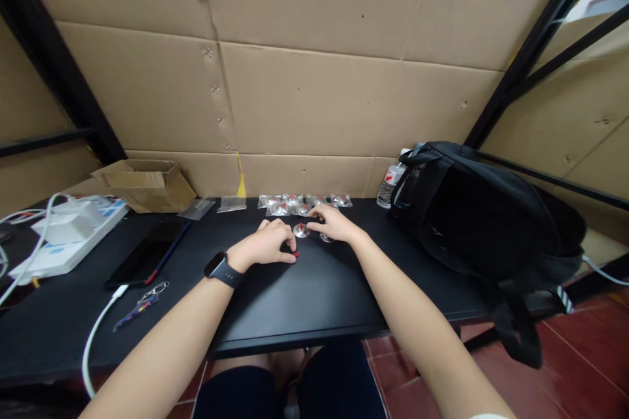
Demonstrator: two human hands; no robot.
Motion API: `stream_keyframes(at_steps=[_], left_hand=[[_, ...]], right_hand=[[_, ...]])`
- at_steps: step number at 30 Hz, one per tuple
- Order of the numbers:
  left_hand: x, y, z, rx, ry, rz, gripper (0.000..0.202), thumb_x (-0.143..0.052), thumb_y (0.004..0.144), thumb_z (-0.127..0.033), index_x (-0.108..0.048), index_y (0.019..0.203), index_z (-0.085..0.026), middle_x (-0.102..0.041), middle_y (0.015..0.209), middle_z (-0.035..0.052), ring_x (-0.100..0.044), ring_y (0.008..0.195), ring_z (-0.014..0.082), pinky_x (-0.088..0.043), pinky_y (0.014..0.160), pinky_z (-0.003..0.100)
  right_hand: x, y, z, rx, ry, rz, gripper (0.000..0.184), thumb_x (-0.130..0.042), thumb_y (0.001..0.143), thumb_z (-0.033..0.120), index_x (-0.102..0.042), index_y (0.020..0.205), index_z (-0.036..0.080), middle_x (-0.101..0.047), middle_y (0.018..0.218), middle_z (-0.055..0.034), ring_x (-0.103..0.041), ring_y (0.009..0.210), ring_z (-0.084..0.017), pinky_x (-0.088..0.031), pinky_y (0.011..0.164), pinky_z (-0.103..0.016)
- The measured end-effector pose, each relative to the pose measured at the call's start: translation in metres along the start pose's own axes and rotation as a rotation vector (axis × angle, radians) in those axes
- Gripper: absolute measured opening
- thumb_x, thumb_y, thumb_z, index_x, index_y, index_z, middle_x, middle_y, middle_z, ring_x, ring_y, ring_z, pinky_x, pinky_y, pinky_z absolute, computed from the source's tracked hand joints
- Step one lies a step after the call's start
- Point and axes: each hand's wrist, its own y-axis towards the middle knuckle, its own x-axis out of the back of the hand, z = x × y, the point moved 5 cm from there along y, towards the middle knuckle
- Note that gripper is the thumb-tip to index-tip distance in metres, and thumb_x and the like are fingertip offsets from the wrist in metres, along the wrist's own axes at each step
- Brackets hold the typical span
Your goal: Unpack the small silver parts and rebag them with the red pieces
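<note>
My left hand (268,245), with a black smartwatch on its wrist, rests curled on the black table (304,301), its fingertips pinched on a small red piece (295,254). Beside it, my right hand (335,224) lies over small silvery round parts with red bits (301,230), fingers bent down on them; what it grips is hidden. Behind both hands lies a row of several small clear bags (295,203) holding similar silvery-red parts.
A black backpack (486,222) and a water bottle (390,184) stand at the right. On the left lie a dark tablet (145,252), a white power strip with cables (63,236), a keychain (140,304) and a small open cardboard box (145,183). Cardboard sheets form the wall behind.
</note>
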Motion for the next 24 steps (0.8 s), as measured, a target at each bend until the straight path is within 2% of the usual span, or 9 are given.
stream_keyframes(at_steps=[3, 5, 9, 12, 15, 18, 21, 24], left_hand=[[-0.007, 0.0, -0.004, -0.006, 0.015, 0.039, 0.012, -0.069, 0.086, -0.038, -0.072, 0.078, -0.028, -0.071, 0.09, 0.0012, -0.059, 0.101, 0.0242, -0.034, 0.088, 0.035], [-0.007, 0.001, -0.006, -0.025, 0.024, 0.036, 0.016, -0.065, 0.09, -0.036, -0.07, 0.078, -0.027, -0.072, 0.091, 0.0017, -0.059, 0.1, 0.0234, -0.034, 0.087, 0.034], [-0.001, 0.003, -0.007, 0.009, 0.019, -0.037, 0.019, -0.055, 0.095, -0.036, -0.066, 0.084, -0.025, -0.072, 0.089, 0.002, -0.063, 0.094, 0.0214, -0.035, 0.087, 0.034], [0.007, 0.007, -0.003, 0.091, 0.0, -0.156, 0.018, -0.056, 0.094, -0.039, -0.067, 0.093, -0.025, -0.075, 0.093, 0.0013, -0.066, 0.092, 0.0214, -0.035, 0.09, 0.036], [0.013, 0.009, 0.002, 0.168, 0.0, -0.291, 0.018, -0.059, 0.093, -0.04, -0.072, 0.1, -0.028, -0.077, 0.098, 0.002, -0.065, 0.102, 0.0245, -0.034, 0.092, 0.039], [0.015, 0.009, 0.006, 0.226, -0.003, -0.367, 0.018, -0.061, 0.092, -0.04, -0.076, 0.094, -0.03, -0.078, 0.102, 0.002, -0.064, 0.107, 0.0273, -0.033, 0.094, 0.043], [0.016, 0.009, 0.008, 0.265, -0.027, -0.43, 0.02, -0.061, 0.092, -0.044, -0.076, 0.092, -0.03, -0.078, 0.102, 0.0019, -0.065, 0.107, 0.0281, -0.035, 0.095, 0.044], [0.016, 0.008, 0.008, 0.255, -0.093, -0.478, 0.023, -0.058, 0.094, -0.044, -0.075, 0.095, -0.028, -0.077, 0.103, 0.0019, -0.067, 0.099, 0.0251, -0.041, 0.092, 0.04]], right_hand=[[0.016, -0.007, -0.016, -0.119, 0.021, 0.118, 0.057, -0.094, 0.053, 0.031, -0.074, 0.105, 0.019, -0.071, 0.101, -0.0062, -0.065, 0.087, -0.021, -0.048, 0.079, -0.03], [0.02, -0.012, -0.026, -0.193, 0.029, 0.203, 0.059, -0.096, 0.042, 0.029, -0.077, 0.097, 0.019, -0.073, 0.094, -0.0046, -0.066, 0.079, -0.02, -0.048, 0.073, -0.028], [0.018, -0.014, -0.03, -0.217, 0.016, 0.246, 0.04, -0.094, 0.045, 0.027, -0.078, 0.081, 0.02, -0.073, 0.077, -0.0007, -0.065, 0.068, -0.018, -0.046, 0.066, -0.026], [0.018, -0.013, -0.026, -0.202, 0.005, 0.233, 0.036, -0.092, 0.046, 0.024, -0.077, 0.079, 0.02, -0.071, 0.073, 0.0004, -0.062, 0.064, -0.016, -0.045, 0.062, -0.025], [0.025, -0.012, -0.017, -0.132, 0.005, 0.162, 0.037, -0.089, 0.051, 0.022, -0.076, 0.086, 0.019, -0.07, 0.079, 0.0002, -0.06, 0.067, -0.015, -0.044, 0.063, -0.025], [0.031, -0.01, -0.003, -0.058, 0.12, 0.057, 0.044, -0.086, 0.058, 0.025, -0.073, 0.1, 0.02, -0.071, 0.091, -0.0008, -0.06, 0.073, -0.014, -0.046, 0.066, -0.024], [0.027, -0.006, 0.016, -0.009, 0.325, -0.023, 0.05, -0.084, 0.063, 0.03, -0.07, 0.11, 0.021, -0.07, 0.104, -0.0034, -0.064, 0.081, -0.015, -0.048, 0.068, -0.025], [0.016, -0.003, 0.035, 0.004, 0.496, -0.134, 0.047, -0.084, 0.065, 0.033, -0.069, 0.107, 0.021, -0.07, 0.108, -0.0056, -0.065, 0.091, -0.019, -0.049, 0.066, -0.024]])
